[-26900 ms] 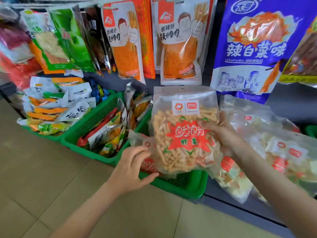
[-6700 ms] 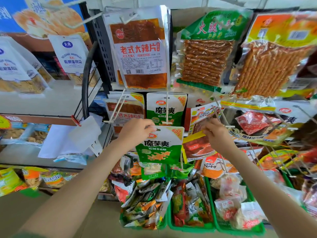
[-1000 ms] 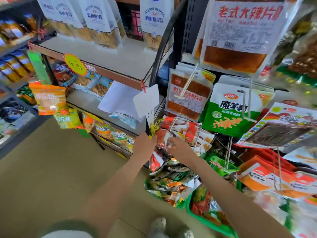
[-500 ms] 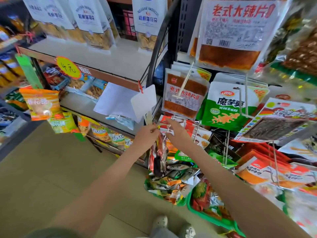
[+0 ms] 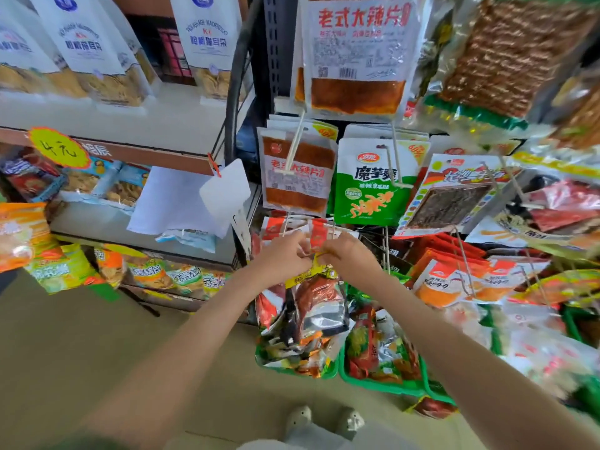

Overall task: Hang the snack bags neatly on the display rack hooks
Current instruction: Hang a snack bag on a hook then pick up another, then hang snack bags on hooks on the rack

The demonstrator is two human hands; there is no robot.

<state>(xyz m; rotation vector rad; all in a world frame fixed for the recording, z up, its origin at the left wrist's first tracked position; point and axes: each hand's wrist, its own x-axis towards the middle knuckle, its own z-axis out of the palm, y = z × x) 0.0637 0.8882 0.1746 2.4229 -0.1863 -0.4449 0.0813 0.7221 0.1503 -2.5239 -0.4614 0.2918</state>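
Both pinching: left hand [image 5: 285, 256] and right hand [image 5: 349, 254] grip the snack bag [image 5: 319, 298] by its top edge, tight among hanging packs [image 5: 295, 177]; green basket [image 5: 383, 389] below, open floor [image 5: 97, 336] leftward.

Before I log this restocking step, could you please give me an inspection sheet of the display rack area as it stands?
Surface: beige tiled floor below the hands.
Job's things: yellow-topped red and silver snack bag held up among white wire hooks; whether threaded, cannot tell.
Clutter: loose packets heaped in green plastic baskets.
Grippers: left hand and right hand both pinch the bag's top.
Cables: black curved tube beside the dark rack post.
Surroundings: tall white paper bags on a pale shelf; clipped white paper sheets.
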